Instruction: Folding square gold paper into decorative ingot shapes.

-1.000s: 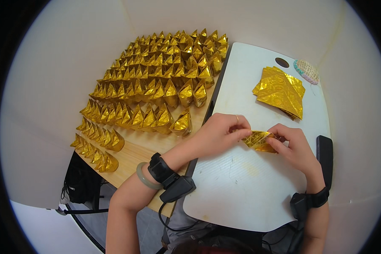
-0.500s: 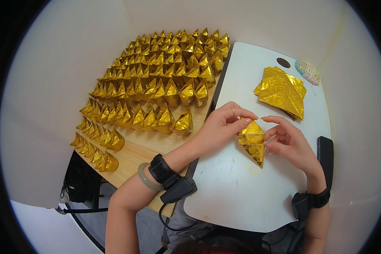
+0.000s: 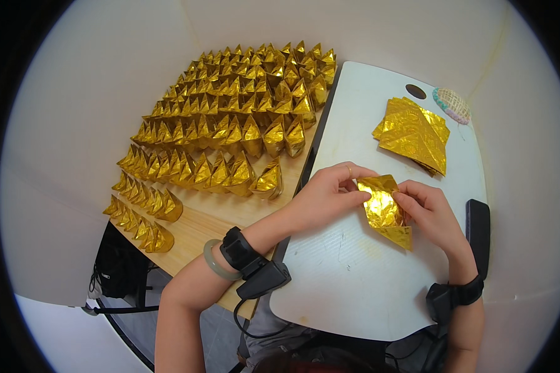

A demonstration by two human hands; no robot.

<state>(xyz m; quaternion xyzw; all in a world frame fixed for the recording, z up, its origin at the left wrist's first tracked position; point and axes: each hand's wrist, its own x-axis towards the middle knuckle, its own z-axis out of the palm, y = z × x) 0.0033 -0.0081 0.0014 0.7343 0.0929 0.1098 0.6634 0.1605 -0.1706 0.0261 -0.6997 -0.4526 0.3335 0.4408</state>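
Both hands pinched a half-folded gold foil sheet [image 3: 386, 208] above the white board [image 3: 354, 273]: left hand [image 3: 326, 196] steadying its upper edge, right hand [image 3: 432, 214] pressing a crease. Finished gold ingots [image 3: 230, 124] sat in rows left of the board.

This looks like a small handcraft workspace, set in a plain corner with bare pale walls. A wooden tabletop [image 3: 199, 227] carries dense rows of folded gold paper ingots [image 3: 230, 124]. Just beside it, to the right, a white lap board [image 3: 354, 273] holds a stack of gold foil sheets [image 3: 414, 132] near its far edge.
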